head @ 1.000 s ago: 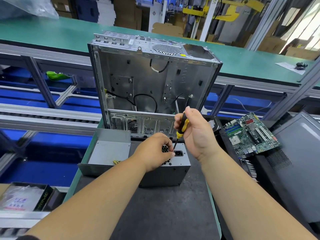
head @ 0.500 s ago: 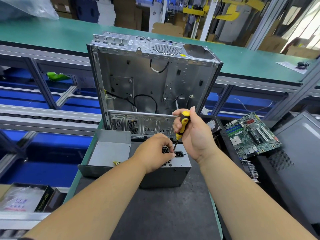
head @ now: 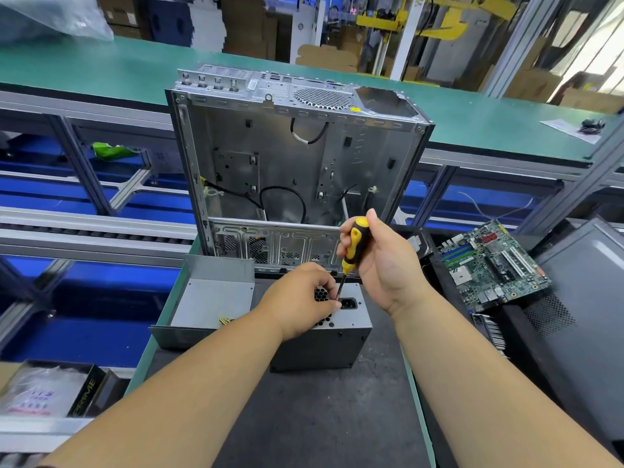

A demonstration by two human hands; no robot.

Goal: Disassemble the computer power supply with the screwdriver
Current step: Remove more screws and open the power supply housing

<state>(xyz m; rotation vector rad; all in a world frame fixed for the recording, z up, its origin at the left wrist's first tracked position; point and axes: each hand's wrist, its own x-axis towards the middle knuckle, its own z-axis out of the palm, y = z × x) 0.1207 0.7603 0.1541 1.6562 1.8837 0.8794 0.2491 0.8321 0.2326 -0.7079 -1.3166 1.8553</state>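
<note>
Item: power supply (head: 332,327), a grey metal box standing on the dark mat (head: 304,417) at the near end of the bench, just in front of the open computer case (head: 297,157). Its top face shows a honeycomb vent and a black mains socket.

Left hand (head: 299,307): rests on the top face, fingers curled, fingertips pinching the screwdriver shaft low down near the tip.

Right hand (head: 378,261): wrapped round the yellow-and-black handle of the screwdriver (head: 351,251), which stands nearly upright, tilted slightly, its tip down by the socket.

Other stock: a grey metal tray (head: 209,298) touching the power supply on its left; a green circuit board (head: 489,261) to the right; a plastic-wrapped box (head: 47,393) at lower left.

Risks, as judged:
- Tip riding out of the screw head if the shaft leans, rounding the head or scoring the metal.
- Tip skidding into the left fingertips, which sit right beside it.
- A freed screw dropping through the vent holes.
- The box tipping if the left hand lets go.

Writing: "PRIME" reads on the side of the wrapped box; print under its plastic is too blurred to read. No label on the power supply is legible.
</note>
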